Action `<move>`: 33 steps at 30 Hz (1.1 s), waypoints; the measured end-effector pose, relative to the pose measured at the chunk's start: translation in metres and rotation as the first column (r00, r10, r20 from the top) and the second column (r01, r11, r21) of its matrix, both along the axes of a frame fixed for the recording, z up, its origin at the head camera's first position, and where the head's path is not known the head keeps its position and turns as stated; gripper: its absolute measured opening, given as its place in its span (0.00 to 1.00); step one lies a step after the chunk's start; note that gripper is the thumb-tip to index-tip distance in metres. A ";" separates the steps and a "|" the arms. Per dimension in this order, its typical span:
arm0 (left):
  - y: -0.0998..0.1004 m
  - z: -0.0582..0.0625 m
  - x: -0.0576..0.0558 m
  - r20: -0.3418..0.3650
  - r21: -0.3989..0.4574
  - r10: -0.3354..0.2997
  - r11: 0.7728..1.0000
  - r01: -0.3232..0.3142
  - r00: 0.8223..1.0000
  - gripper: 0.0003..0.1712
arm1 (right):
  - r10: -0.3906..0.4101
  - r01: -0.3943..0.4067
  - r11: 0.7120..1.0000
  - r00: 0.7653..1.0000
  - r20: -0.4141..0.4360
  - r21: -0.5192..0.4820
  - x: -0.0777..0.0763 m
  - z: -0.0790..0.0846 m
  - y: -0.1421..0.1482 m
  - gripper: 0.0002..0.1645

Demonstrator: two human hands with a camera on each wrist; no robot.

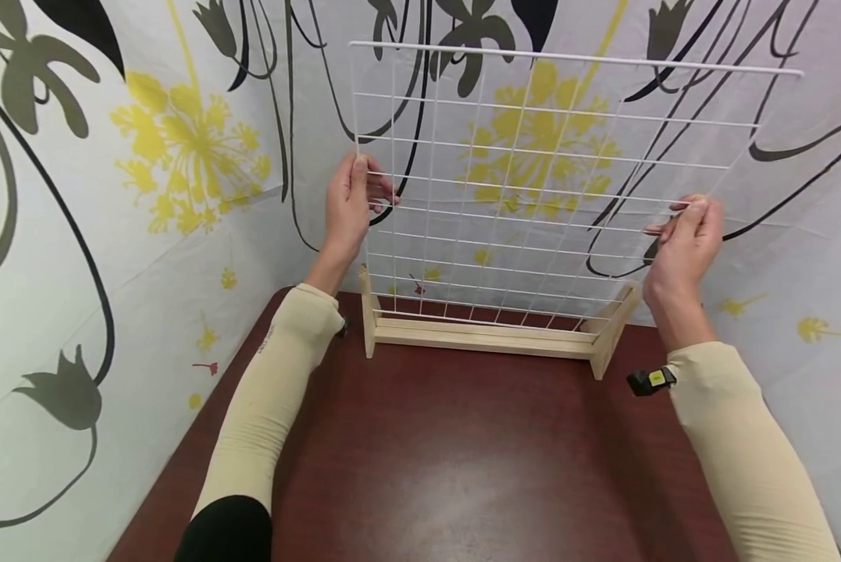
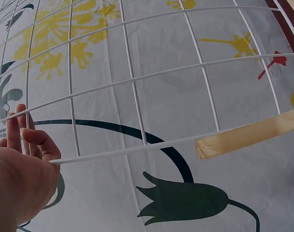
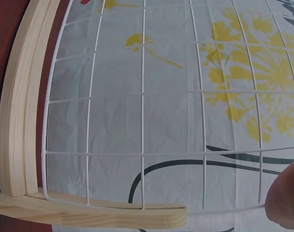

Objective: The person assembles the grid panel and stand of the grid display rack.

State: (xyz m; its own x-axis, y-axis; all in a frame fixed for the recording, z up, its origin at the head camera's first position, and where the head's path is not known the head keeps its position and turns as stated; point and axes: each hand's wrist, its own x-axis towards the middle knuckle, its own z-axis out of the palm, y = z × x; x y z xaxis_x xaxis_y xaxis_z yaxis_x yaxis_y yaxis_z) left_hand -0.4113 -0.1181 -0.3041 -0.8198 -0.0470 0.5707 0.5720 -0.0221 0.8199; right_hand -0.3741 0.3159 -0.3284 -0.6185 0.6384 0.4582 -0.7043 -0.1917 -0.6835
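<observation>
A white wire grid panel (image 1: 504,168) stands upright, tilted slightly, with its lower end between the side pieces of a pale wooden stand (image 1: 483,337). My left hand (image 1: 353,199) grips the panel's left edge wire, thumb in front and fingers behind. On the opposite edge, my right hand (image 1: 687,238) pinches the wire about midway up. In the right wrist view the panel's bottom corner sits beside the stand's long rail (image 3: 22,106) and along its side arm (image 3: 113,215). The left wrist view shows the tip of the other side arm (image 2: 248,133) along the edge wire.
The stand rests at the back of a dark red-brown table (image 1: 448,453). Behind and to the left rises a white sheet (image 1: 181,312) printed with yellow, grey and black flowers. A small black device (image 1: 650,381) is strapped at the right wrist.
</observation>
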 end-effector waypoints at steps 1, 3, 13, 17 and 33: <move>0.000 -0.002 0.000 -0.001 0.003 0.000 1.000 0.000 1.000 0.21 | -0.001 0.001 1.000 1.000 -0.002 0.007 0.000 -0.001 0.000 0.17; -0.001 -0.004 0.001 0.002 0.008 0.004 1.000 -0.004 1.000 0.21 | 0.010 -0.010 1.000 1.000 -0.006 0.006 0.000 -0.002 0.000 0.17; -0.001 -0.024 -0.005 0.074 -0.009 0.013 1.000 -0.012 0.997 0.19 | 0.040 -0.042 0.998 0.998 0.041 0.050 -0.003 -0.024 0.006 0.18; -0.001 -0.033 -0.006 0.082 -0.006 0.016 1.000 -0.015 0.997 0.19 | 0.053 -0.057 0.996 0.997 0.052 0.066 -0.002 -0.029 0.005 0.17; -0.001 -0.045 -0.007 0.069 0.025 0.051 0.998 -0.053 0.996 0.20 | 0.064 -0.070 0.991 0.996 0.058 0.110 -0.002 -0.034 0.005 0.17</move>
State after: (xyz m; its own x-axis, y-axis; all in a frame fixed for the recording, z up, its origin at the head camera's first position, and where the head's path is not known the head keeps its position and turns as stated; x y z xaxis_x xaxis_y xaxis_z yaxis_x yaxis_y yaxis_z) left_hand -0.4187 -0.1194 -0.3495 -0.8527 -0.1048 0.5117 0.5160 -0.0164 0.8564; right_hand -0.3762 0.3206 -0.3622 -0.6837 0.5416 0.4891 -0.6539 -0.1571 -0.7401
